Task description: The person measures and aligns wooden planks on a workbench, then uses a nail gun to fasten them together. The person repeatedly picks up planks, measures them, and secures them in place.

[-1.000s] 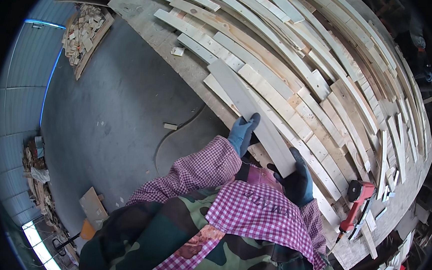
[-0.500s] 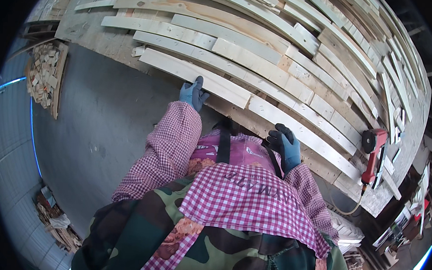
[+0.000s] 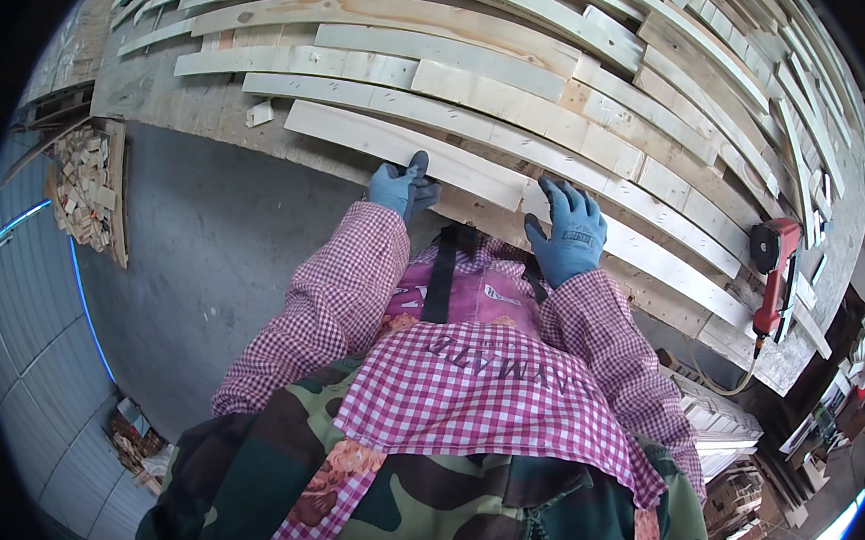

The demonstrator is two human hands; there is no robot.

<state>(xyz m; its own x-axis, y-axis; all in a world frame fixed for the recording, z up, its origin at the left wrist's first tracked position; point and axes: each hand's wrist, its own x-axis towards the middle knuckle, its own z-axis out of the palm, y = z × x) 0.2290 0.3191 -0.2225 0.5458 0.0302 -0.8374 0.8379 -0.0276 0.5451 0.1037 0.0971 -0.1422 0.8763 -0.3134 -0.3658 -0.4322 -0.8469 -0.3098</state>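
Both hands are on the timber at the near edge of the wide wooden counter. The left hand, in a blue work glove, curls over the near edge of a long pale softwood plank, fingers closed on the wood. The plank is flat and thin, light cream in colour with a faint grain, and it lies closest to the person, running slantwise from upper left down toward the middle. The right hand, gloved in the same blue, is spread wide, fingers splayed, palm pressing flat on the next pale plank, which carries on in line toward the right. The two hands sit apart, one on each board, near where the boards' ends meet.

Behind them, rows of similar pale planks cover the counter, laid side by side in long bands. A red nail gun rests on the boards well to the right, its hose trailing off the edge. To the left, on the grey concrete floor, a wooden crate of small offcuts stands.
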